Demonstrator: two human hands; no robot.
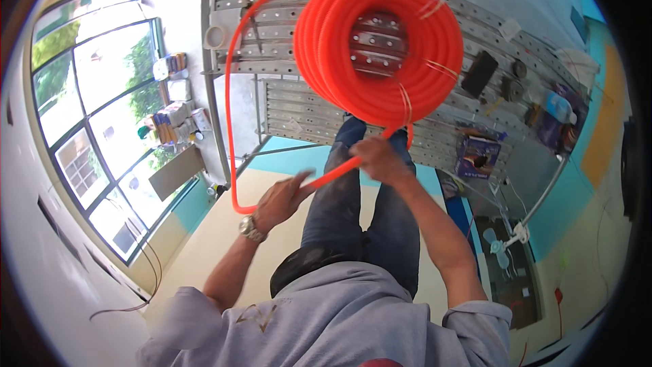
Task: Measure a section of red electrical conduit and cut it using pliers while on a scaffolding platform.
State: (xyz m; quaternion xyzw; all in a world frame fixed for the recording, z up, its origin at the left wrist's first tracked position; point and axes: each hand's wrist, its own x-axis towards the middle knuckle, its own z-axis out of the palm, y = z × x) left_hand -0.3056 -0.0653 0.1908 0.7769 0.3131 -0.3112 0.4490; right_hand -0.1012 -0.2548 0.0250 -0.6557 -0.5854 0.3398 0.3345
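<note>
A large coil of orange corrugated tubing [441, 34] lies on the perforated metal scaffold platform, tied at several places with light string. One loose length [231, 95] loops away from the coil's far side, comes down on the left and bends back toward my hands. My left hand [277, 202], with a watch on the wrist, is closed around this length; its thumb sticks out and is a little blurred. Close to the coil's near edge, my right hand [382, 161] grips the same tube. Between both hands the tube runs slanting and fairly straight.
On the perforated metal platform [272, 27] lie a hammer-like tool [251, 17], a tape roll [215, 37], a dark block [479, 73] and a purple box [478, 158]. A plastic bottle [559, 107] lies farther right. Metal scaffold tubes [212, 95] frame the left side, near a large window [109, 109].
</note>
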